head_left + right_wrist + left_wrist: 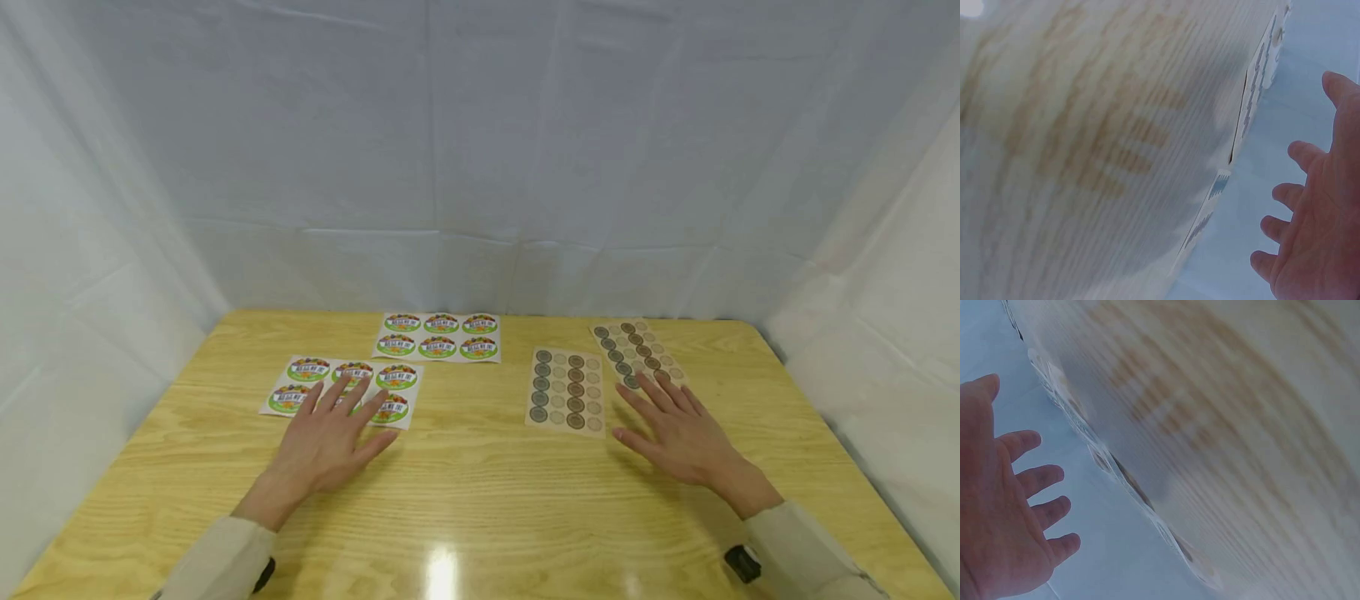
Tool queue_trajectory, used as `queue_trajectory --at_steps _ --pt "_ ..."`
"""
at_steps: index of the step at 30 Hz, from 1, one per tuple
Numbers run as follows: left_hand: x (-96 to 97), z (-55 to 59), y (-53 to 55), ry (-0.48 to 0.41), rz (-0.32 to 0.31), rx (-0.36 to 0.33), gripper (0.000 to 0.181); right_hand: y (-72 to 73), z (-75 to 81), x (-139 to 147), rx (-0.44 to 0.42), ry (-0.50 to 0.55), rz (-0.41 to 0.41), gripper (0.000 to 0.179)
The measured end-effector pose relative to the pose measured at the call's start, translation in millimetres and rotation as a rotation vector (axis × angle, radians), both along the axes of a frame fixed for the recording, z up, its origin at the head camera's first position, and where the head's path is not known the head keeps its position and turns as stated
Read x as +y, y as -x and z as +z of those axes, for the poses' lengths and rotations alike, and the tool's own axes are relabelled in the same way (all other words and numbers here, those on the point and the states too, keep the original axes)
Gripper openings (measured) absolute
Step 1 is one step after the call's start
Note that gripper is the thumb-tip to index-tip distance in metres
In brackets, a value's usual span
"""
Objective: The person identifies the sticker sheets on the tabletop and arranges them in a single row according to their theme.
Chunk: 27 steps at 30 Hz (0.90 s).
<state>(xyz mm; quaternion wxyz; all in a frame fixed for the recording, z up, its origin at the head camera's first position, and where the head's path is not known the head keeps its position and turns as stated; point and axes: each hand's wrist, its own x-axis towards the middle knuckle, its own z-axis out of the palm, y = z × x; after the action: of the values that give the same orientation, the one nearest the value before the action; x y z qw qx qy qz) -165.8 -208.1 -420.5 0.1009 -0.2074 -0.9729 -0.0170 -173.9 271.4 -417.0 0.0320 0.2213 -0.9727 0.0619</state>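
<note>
My left hand (322, 442), fingers spread, is over the lower edge of a white sticker sheet (412, 379) with colourful oval labels, hiding part of it. The left wrist view shows that hand (1007, 500) apart from the table with nothing in its grasp. Behind lies a second sheet of the same labels (437, 337). My right hand (682, 437) is spread too, its fingertips at the near end of a tan sticker sheet (641, 350) with small round stickers. To its left lies another tan sheet (566, 392). In the right wrist view the right hand (1316, 219) holds nothing.
All the sheets lie on a wooden table (465, 483). A pale cloth (480, 167) hangs along its back edge, with similar white cloth (82, 275) at the left and right sides. Light glares off the table's front middle.
</note>
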Motion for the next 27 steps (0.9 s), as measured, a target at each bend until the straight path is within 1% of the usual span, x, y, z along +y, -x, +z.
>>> queue_trajectory --at_steps 8,13,17,22,27 --pt "-3.4 -1.2 -1.7 -0.016 0.007 0.0 0.064 -0.9 -2.9 1.0 -0.002 0.015 0.0 0.067" --pt "-6.5 0.0 -3.9 -0.036 0.019 -0.014 0.064 -0.4 -4.4 -0.8 0.002 0.029 -0.004 0.067" --pt "-9.3 2.7 -6.5 -0.04 0.033 -0.034 0.063 -0.9 -6.5 -2.8 0.004 0.048 -0.005 0.067" --pt "-15.1 7.1 -7.9 -0.046 0.046 -0.038 0.061 -2.5 -7.1 -6.1 0.016 0.069 -0.001 0.066" --pt "-22.4 10.1 -7.6 -0.082 0.062 -0.046 0.063 -4.3 -5.3 -9.8 0.023 0.091 0.004 0.066"
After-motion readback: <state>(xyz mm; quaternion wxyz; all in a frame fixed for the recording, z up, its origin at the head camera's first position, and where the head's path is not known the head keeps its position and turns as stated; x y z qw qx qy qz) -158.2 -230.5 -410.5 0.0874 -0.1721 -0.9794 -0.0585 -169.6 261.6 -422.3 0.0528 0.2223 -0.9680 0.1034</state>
